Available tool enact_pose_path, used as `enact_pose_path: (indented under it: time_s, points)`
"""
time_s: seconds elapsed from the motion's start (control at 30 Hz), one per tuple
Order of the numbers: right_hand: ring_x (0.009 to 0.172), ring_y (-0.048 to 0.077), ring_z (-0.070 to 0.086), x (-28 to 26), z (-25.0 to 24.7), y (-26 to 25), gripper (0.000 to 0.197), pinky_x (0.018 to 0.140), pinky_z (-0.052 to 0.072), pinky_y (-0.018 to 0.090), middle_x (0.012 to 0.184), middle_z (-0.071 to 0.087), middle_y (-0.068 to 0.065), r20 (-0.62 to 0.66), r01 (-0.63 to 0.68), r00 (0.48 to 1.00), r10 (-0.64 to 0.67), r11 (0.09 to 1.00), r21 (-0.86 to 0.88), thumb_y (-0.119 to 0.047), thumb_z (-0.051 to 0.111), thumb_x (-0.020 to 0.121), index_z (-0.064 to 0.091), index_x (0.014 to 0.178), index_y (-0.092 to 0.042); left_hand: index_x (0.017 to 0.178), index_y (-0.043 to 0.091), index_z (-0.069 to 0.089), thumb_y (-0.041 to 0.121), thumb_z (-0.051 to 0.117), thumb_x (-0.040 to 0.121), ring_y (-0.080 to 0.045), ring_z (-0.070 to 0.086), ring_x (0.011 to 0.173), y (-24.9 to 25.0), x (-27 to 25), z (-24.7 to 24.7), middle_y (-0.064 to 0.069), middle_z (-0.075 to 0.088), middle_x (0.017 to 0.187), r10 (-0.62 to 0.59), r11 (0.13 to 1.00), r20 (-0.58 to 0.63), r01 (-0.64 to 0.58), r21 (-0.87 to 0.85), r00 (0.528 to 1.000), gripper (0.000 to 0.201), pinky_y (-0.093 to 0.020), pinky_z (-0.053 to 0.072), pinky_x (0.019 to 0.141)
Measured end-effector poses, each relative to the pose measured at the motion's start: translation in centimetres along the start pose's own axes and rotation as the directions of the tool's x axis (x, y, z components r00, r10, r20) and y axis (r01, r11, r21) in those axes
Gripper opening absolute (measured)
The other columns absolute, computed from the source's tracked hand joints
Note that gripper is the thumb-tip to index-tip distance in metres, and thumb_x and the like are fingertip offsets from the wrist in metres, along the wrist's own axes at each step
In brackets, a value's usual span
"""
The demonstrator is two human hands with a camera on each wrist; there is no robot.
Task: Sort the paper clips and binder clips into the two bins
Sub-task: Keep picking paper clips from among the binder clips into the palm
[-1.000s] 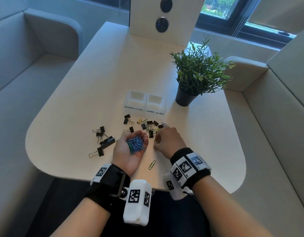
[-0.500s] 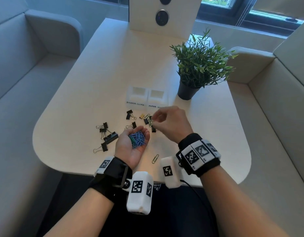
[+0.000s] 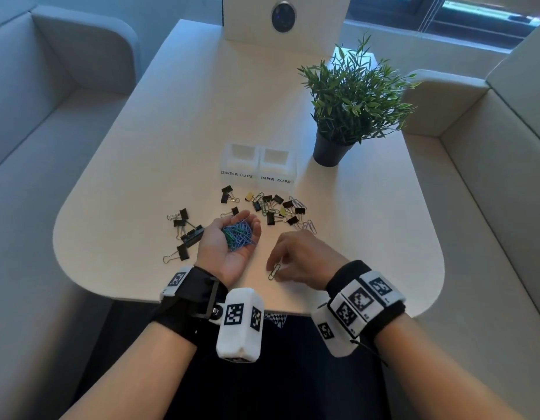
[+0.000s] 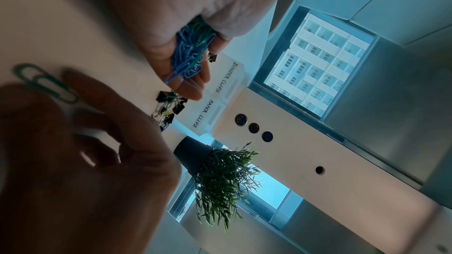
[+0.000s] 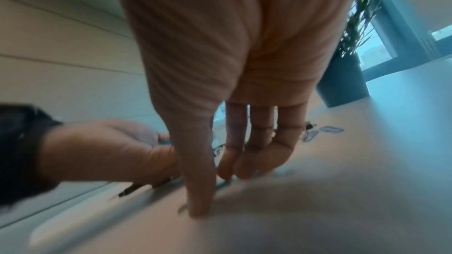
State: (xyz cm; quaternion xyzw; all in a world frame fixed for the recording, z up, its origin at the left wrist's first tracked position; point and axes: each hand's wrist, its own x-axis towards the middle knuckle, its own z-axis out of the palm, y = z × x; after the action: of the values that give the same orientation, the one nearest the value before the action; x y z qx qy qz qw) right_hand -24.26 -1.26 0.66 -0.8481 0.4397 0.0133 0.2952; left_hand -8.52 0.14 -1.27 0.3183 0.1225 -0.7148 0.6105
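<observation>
My left hand (image 3: pixel 246 221) lies palm up on the table, cupped round a heap of blue and green paper clips (image 3: pixel 240 234), also seen in the left wrist view (image 4: pixel 190 53). My right hand (image 3: pixel 276 265) reaches down near the front edge, thumb and fingers pinching a single green paper clip (image 3: pixel 274 271) that lies on the table (image 4: pixel 46 82). Two white bins stand further back: "BINDER CLIPS" (image 3: pixel 236 174) on the left, "PAPER CLIPS" (image 3: pixel 275 179) on the right. Black binder clips (image 3: pixel 278 207) mixed with paper clips lie before the bins.
More black binder clips (image 3: pixel 184 228) lie left of my left hand. Silver paper clips (image 3: pixel 308 225) sit just beyond my right hand. A potted plant (image 3: pixel 331 153) stands right of the bins. A white panel (image 3: pixel 282 16) with round buttons closes the table's far end.
My right hand went up to the pile before the bins, then came back toward the front edge onto the single green clip. My left hand has kept its heap in place.
</observation>
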Motion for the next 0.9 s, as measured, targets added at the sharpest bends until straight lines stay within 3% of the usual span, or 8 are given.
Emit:
enact_pose_path:
  time_s: [0.07, 0.13, 0.23, 0.4, 0.53, 0.67, 0.77, 0.9]
  points:
    - [0.077, 0.009, 0.05, 0.3, 0.2, 0.0, 0.008, 0.073, 0.045, 0.025, 0.085, 0.055, -0.005, 0.014, 0.009, 1.0, -0.008, 1.0, -0.03, -0.018, 0.075, 0.078, 0.076, 0.086, -0.016, 0.09, -0.002, 0.061, 0.019, 0.037, 0.096, -0.021, 0.059, 0.077, 0.0, 0.1, 0.0, -0.014, 0.061, 0.083, 0.005, 1.0, 0.004, -0.005, 0.009, 1.0, 0.032, -0.028, 0.057, 0.063]
    - [0.072, 0.007, 0.049, 0.4, 0.0, 0.1, 0.006, 0.066, 0.042, 0.02, 0.083, 0.057, -0.003, 0.056, 0.01, 0.998, -0.007, 0.998, -0.065, -0.017, 0.072, 0.08, 0.074, 0.083, -0.012, 0.09, -0.002, 0.061, 0.019, 0.038, 0.095, -0.021, 0.059, 0.077, 0.0, 0.1, -0.1, -0.014, 0.062, 0.082, 0.007, 1.0, 0.008, -0.008, 0.021, 1.0, 0.031, -0.028, 0.057, 0.063]
    - [0.068, 0.008, 0.056, 0.6, -0.5, 0.3, 0.007, 0.064, 0.044, 0.019, 0.076, 0.064, -0.002, 0.056, 0.001, 0.998, 0.001, 0.999, -0.044, -0.016, 0.071, 0.081, 0.072, 0.078, -0.01, 0.091, -0.002, 0.061, 0.018, 0.039, 0.095, -0.021, 0.059, 0.078, -0.1, 0.2, -0.2, -0.014, 0.062, 0.084, 0.008, 0.999, 0.01, -0.008, 0.034, 1.0, 0.03, -0.029, 0.057, 0.064]
    - [0.06, 0.006, 0.055, 1.7, -3.0, 0.5, 0.008, 0.059, 0.043, 0.015, 0.068, 0.065, -0.003, -0.281, -0.014, 0.957, 0.074, 0.978, 0.21, -0.02, 0.075, 0.08, 0.072, 0.078, -0.013, 0.087, -0.001, 0.061, 0.018, 0.039, 0.095, -0.022, 0.059, 0.078, -0.9, 0.4, 0.1, -0.015, 0.061, 0.086, 0.011, 0.997, -0.011, -0.01, 0.077, 1.0, 0.03, -0.03, 0.057, 0.066]
    - [0.062, 0.001, 0.057, 2.8, -3.6, -1.0, 0.013, 0.062, 0.045, 0.012, 0.072, 0.07, -0.004, -0.263, 0.047, 0.965, 0.015, 0.973, 0.226, -0.024, 0.071, 0.083, 0.077, 0.086, -0.013, 0.093, -0.001, 0.059, 0.016, 0.041, 0.094, -0.021, 0.061, 0.073, -1.5, 0.6, 0.5, -0.015, 0.065, 0.083, 0.003, 0.999, -0.001, -0.003, 0.05, 1.0, 0.024, -0.032, 0.054, 0.069]
    - [0.068, 0.003, 0.057, 4.1, -4.1, 0.2, 0.016, 0.064, 0.041, 0.008, 0.089, 0.075, 0.0, -0.435, -0.032, 0.891, 0.132, 0.972, 0.231, -0.022, 0.064, 0.088, 0.077, 0.093, -0.013, 0.092, -0.002, 0.061, 0.018, 0.039, 0.095, -0.021, 0.058, 0.072, -1.2, 0.7, 0.5, -0.017, 0.06, 0.089, -0.046, 0.998, -0.013, 0.046, 0.047, 0.999, 0.03, -0.024, 0.055, 0.057]
    - [0.082, 0.011, 0.057, 4.9, -3.5, 1.0, 0.019, 0.075, 0.04, 0.019, 0.099, 0.072, 0.005, -0.306, -0.132, 0.94, 0.15, 0.988, 0.081, -0.015, 0.062, 0.087, 0.075, 0.101, -0.013, 0.09, -0.002, 0.061, 0.017, 0.039, 0.095, -0.02, 0.057, 0.071, -0.7, 0.5, 0.5, -0.017, 0.06, 0.087, -0.036, 0.999, -0.012, 0.036, 0.039, 0.999, 0.029, -0.023, 0.055, 0.055]
    - [0.076, 0.012, 0.052, 4.6, -1.7, 0.8, 0.019, 0.072, 0.038, 0.022, 0.094, 0.071, 0.006, -0.225, -0.081, 0.971, 0.078, 0.997, -0.007, -0.01, 0.062, 0.084, 0.076, 0.096, -0.014, 0.092, -0.002, 0.06, 0.016, 0.039, 0.095, -0.02, 0.057, 0.073, 0.1, 0.5, 0.4, -0.016, 0.06, 0.087, -0.009, 1.0, 0.002, 0.009, 0.012, 1.0, 0.028, -0.025, 0.056, 0.061]
